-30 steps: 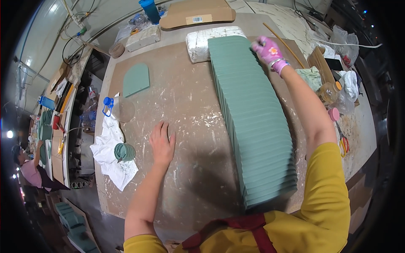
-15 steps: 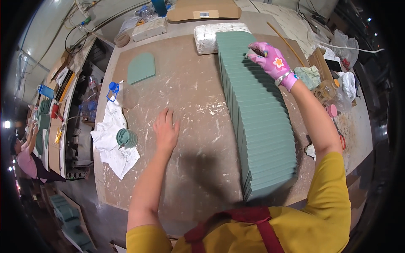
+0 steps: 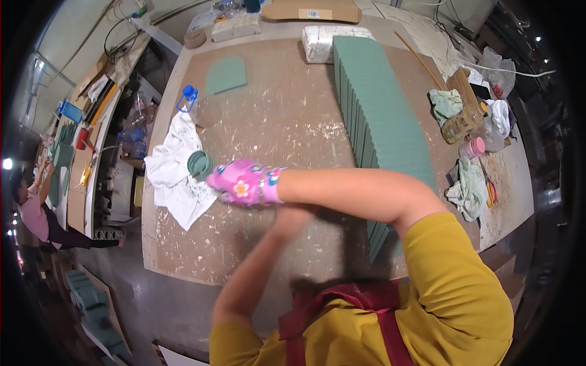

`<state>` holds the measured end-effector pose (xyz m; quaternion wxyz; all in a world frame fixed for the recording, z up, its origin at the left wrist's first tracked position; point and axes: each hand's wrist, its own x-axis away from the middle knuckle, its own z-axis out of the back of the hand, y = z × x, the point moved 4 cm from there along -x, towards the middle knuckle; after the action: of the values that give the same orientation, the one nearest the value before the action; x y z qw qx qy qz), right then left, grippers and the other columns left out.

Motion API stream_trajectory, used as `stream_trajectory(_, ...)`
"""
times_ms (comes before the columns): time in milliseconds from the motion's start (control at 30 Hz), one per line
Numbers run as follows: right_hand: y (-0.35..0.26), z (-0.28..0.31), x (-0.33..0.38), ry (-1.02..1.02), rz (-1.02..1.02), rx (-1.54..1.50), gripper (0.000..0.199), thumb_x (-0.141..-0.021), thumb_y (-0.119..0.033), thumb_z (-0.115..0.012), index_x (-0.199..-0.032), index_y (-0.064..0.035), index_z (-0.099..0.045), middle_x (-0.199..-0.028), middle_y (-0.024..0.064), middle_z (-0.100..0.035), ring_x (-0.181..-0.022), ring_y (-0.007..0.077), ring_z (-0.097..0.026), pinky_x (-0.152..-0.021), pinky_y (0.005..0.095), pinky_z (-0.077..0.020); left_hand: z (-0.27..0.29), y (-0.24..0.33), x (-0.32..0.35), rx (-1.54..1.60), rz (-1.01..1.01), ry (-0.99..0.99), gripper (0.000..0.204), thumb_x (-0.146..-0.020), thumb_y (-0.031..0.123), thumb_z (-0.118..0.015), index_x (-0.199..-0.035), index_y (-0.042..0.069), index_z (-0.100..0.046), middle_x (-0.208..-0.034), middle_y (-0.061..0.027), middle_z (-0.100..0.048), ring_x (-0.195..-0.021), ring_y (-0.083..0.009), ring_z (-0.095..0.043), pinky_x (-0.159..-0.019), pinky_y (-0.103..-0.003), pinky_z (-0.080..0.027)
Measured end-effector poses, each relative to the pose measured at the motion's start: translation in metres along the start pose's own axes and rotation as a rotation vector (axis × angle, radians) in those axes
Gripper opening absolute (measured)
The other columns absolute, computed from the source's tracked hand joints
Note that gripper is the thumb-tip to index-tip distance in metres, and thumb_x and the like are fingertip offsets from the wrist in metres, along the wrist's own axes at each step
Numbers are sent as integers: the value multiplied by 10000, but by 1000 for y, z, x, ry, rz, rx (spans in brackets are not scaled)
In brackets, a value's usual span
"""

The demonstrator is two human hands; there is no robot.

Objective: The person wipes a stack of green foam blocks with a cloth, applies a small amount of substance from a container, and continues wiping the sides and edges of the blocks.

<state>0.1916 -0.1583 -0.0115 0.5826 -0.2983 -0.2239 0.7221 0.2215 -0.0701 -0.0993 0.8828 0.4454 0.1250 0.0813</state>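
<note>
Broadly, a brown worktable [image 3: 287, 122], scuffed with pale smears, fills the view. Along its right half runs a long row of green slabs [image 3: 384, 116] packed face to face on edge — a way of standing them that keeps every slab reachable from the top. Far end of the row: a white wrapped block [image 3: 320, 43] and, beyond it, a flat cardboard piece [image 3: 308, 9]. One loose green tile [image 3: 226, 74] with an arched top lies flat by itself toward the far left of the table, well apart from the row.

A white rag [image 3: 174, 177] is spread at the left edge, near side, with a small round green sponge [image 3: 199, 163] on it. Just beyond, a clear cup [image 3: 209, 111] and a blue clip-like thing [image 3: 186, 97].

Right hand [image 3: 241, 182], in a pink flowered glove, reaches across the body to the rag; gloved fingertips sit just beside the sponge, seemingly touching its rim — whether they have closed on it, cannot tell. Left hand [image 3: 293, 215] is bare and mostly hidden under the right forearm, low on the table; open or clenched, cannot tell.

Right edge clutter: a bottle [image 3: 461, 122], a pink-lidded jar [image 3: 473, 147], crumpled cloths [image 3: 467, 189].
</note>
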Motion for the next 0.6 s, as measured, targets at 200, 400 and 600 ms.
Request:
stream_trajectory(200, -8, -46, -27, 32, -111, -109, 262, -899, -326, -492, -945, -70, -528, -759, 224, -583, -739, 391, -611, -626, 474, -467, -9, 80, 139, 830, 341, -356, 416, -960, 254, -515, -1307, 26, -485, -1270, -150, -538, -1200, -256, -500, -1034, -346, -365)
stream_trajectory(400, -11, -56, -41, 188, -85, 156, 215, -854, -233, -578, -953, -47, -536, -856, 192, -627, -800, 387, -631, -670, 464, -496, 9, 56, 268, 656, 757, -158, 311, -980, 187, -506, -1230, 7, -551, -1242, -106, -573, -1201, -208, -509, -1027, -314, -369)
stream_trajectory(600, -6, -62, -21, 220, -50, 432, 149, -867, -189, -507, -906, -81, -601, -778, 163, -637, -735, 323, -658, -629, 426, -529, 31, 70, 247, 699, 381, 112, 168, -967, 92, -495, -1053, 31, -626, -1059, -106, -648, -991, -236, -618, -888, -317, -475)
